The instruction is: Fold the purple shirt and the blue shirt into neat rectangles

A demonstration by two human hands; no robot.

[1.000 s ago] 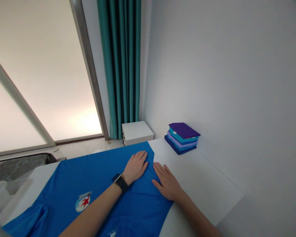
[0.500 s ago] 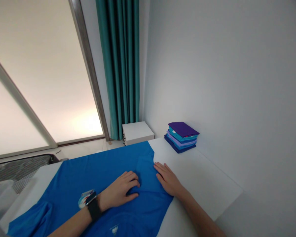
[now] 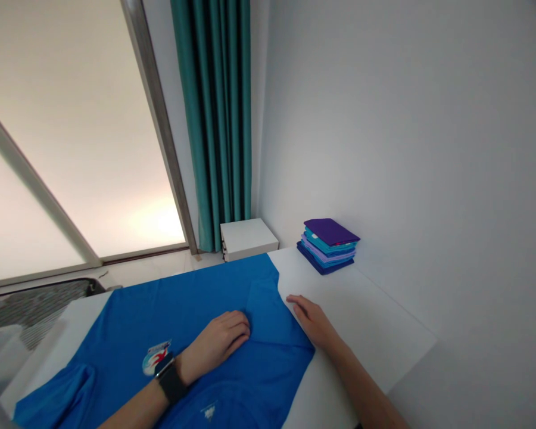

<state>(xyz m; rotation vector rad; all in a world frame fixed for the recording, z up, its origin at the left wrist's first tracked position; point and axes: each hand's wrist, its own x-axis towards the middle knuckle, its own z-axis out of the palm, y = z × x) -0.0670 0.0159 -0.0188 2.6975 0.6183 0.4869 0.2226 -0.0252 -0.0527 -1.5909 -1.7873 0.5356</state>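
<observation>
A blue T-shirt (image 3: 178,316) lies spread on the white table, with a round printed logo low on the left and a small white print inside the neckline. One sleeve is folded inward at the right, and the other is bunched at the lower left. My left hand (image 3: 226,335), wearing a black watch, rests on the shirt beside the folded sleeve. Its fingers are curled together against the cloth, fingertips partly hidden. Just right of the sleeve's edge, my right hand (image 3: 313,322) is held with fingers stretched out and nothing in it.
A stack of folded clothes (image 3: 328,247) in purple, blue and lilac sits at the back of the white table (image 3: 370,316), by the wall. Beyond are a white cabinet (image 3: 249,237) and a green curtain (image 3: 218,131). An open suitcase (image 3: 40,304) is at left.
My right hand has lifted off the sleeve and shifted slightly right, away from the shirt. My left hand's thumb and fingers have drawn together on the cloth.
</observation>
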